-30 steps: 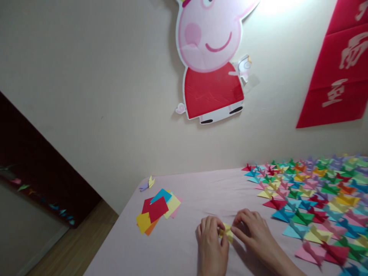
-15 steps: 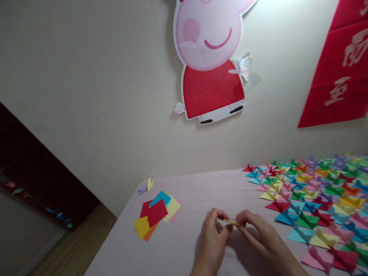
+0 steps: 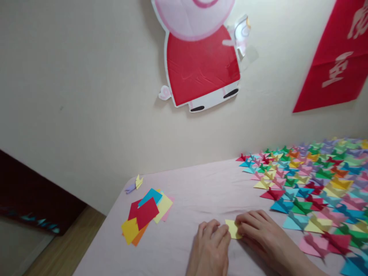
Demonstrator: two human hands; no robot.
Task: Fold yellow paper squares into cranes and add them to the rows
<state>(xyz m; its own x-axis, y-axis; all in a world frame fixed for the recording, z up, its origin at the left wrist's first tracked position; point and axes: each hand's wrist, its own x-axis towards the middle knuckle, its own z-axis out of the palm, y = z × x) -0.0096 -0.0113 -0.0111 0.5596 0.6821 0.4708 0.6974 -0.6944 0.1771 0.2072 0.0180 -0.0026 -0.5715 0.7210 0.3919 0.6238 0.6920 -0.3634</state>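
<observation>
A small piece of pale yellow paper (image 3: 233, 229) lies at the table surface between my two hands, its middle part showing. My left hand (image 3: 211, 241) is over its left edge, fingers bent and close together. On the other side, my right hand (image 3: 260, 234) has its fingers closed over the right edge, thumb hidden beneath. To the left is a loose pile of coloured paper squares (image 3: 148, 213) in red, blue, yellow, orange and pink. Rows of folded paper cranes (image 3: 301, 206) in many colours cover the right side, close to my right hand.
The table has a pale pink cloth (image 3: 184, 191) and meets the wall at the back. Two folded pieces, one yellow (image 3: 139, 181) and one purple (image 3: 130, 188), stand at the far left corner. A cartoon pig cutout (image 3: 202, 69) and a red banner (image 3: 324, 73) hang on the wall.
The yellow paper, held edge-on between my fingertips before, now lies lower with its flat face showing. My hands have turned palms down. The camera view has shifted slightly.
</observation>
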